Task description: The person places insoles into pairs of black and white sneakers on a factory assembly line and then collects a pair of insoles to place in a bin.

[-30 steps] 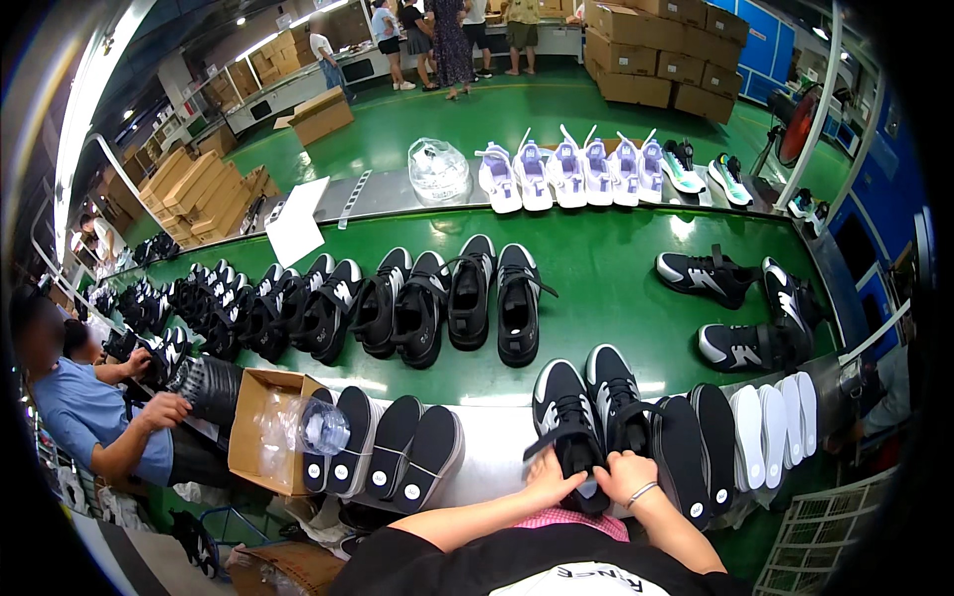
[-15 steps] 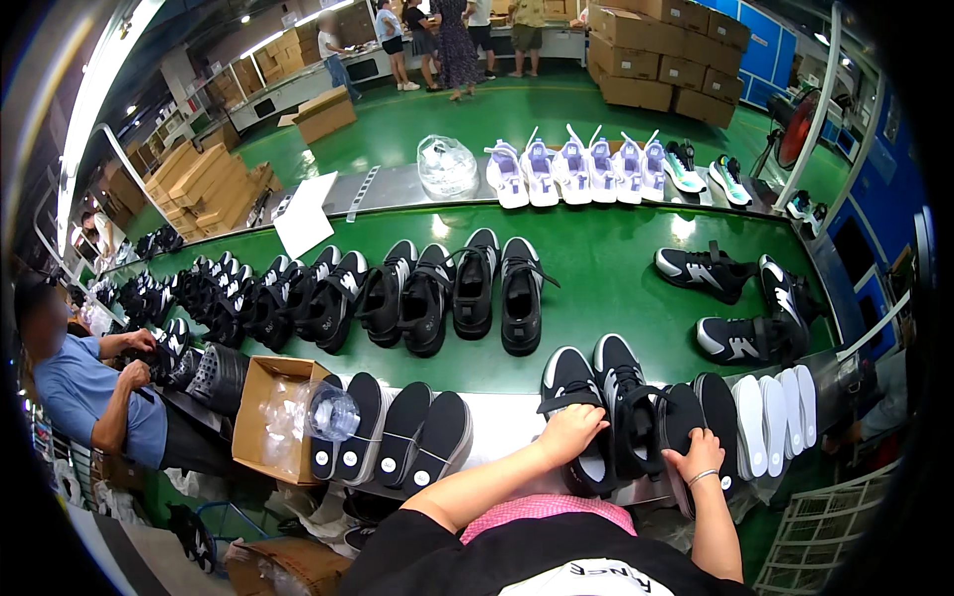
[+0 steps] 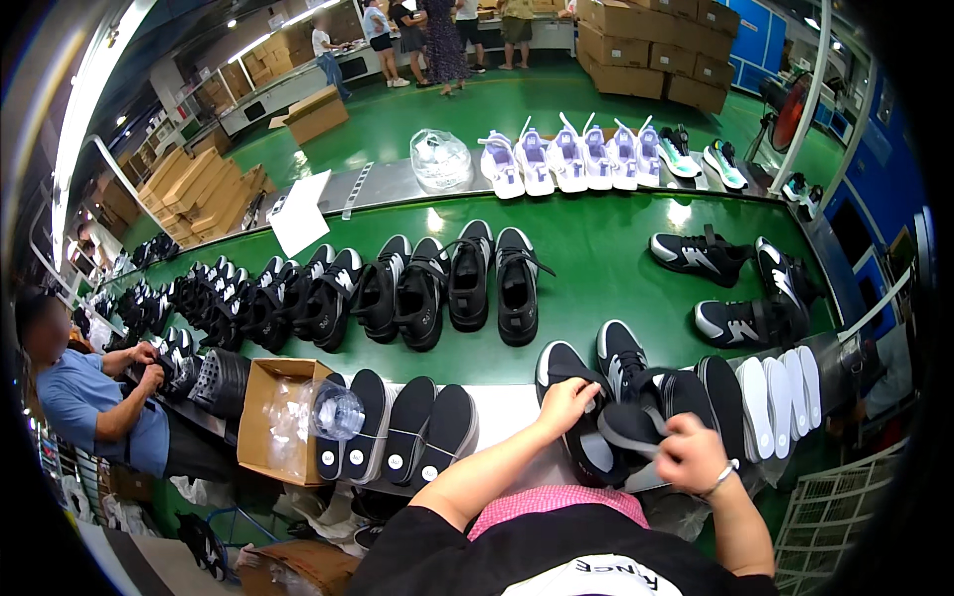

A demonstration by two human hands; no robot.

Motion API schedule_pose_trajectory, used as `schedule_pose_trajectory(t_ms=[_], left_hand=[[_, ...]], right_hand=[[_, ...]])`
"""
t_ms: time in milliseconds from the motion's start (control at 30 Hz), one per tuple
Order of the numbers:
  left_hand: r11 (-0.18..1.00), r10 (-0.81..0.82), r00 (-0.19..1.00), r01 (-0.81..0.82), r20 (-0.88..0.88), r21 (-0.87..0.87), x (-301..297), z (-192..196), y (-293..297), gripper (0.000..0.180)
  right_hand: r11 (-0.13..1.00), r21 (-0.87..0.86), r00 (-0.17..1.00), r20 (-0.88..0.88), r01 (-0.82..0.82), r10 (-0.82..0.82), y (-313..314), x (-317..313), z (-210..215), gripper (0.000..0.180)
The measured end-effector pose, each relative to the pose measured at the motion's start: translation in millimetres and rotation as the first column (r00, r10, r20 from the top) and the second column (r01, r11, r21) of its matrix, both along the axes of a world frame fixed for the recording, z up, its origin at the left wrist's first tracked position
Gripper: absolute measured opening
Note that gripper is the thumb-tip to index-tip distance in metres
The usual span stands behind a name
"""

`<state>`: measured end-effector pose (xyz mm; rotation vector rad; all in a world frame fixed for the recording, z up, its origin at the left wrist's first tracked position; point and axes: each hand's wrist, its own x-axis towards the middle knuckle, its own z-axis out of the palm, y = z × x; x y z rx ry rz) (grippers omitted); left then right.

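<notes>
The left hand (image 3: pixel 564 402) rests on a black sneaker (image 3: pixel 574 417) at the near edge of the green worktop (image 3: pixel 596 258), fingers curled over its opening; the right hand (image 3: pixel 691 455) pinches a dark insole (image 3: pixel 636 429) just beside that sneaker, fingers closed on it; the two hands are a little apart; the hands cover much of the sneaker; the insole's far end is hard to make out among other dark soles (image 3: pixel 720 407).
</notes>
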<state>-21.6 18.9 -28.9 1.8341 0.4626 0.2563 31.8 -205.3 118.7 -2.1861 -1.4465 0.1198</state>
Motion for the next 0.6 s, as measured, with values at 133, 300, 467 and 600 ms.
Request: schedule_pose_trajectory(t_ms=[133, 300, 467, 600], left_hand=[[0.999, 0.021, 0.999, -0.020, -0.024, 0.039, -3.3, 19.4, -2.0, 0.027], [0.987, 0.124, 0.992, -0.125, 0.013, 0.099, 6.5, 11.6, -11.6, 0.025], [0.993, 0.087, 0.996, -0.085, -0.018, 0.082, 4.4, 8.1, -3.2, 0.024], [0.991, 0.105, 0.993, -0.101, -0.045, 0.090, -4.8, 11.0, -0.9, 0.025]], right_hand=[[0.812, -0.546, 0.937, 0.129, -0.206, 0.324, 41.8, -22.5, -23.8, 0.012], [0.817, -0.552, 0.985, 0.134, 0.167, -0.111, 96.4, -20.2, -100.3, 0.019], [0.890, -0.449, 0.988, 0.151, 0.083, -0.016, 61.8, -34.6, -63.6, 0.041], [0.622, -0.781, 0.997, 0.074, 0.057, 0.001, 51.2, -31.6, -23.3, 0.050]])
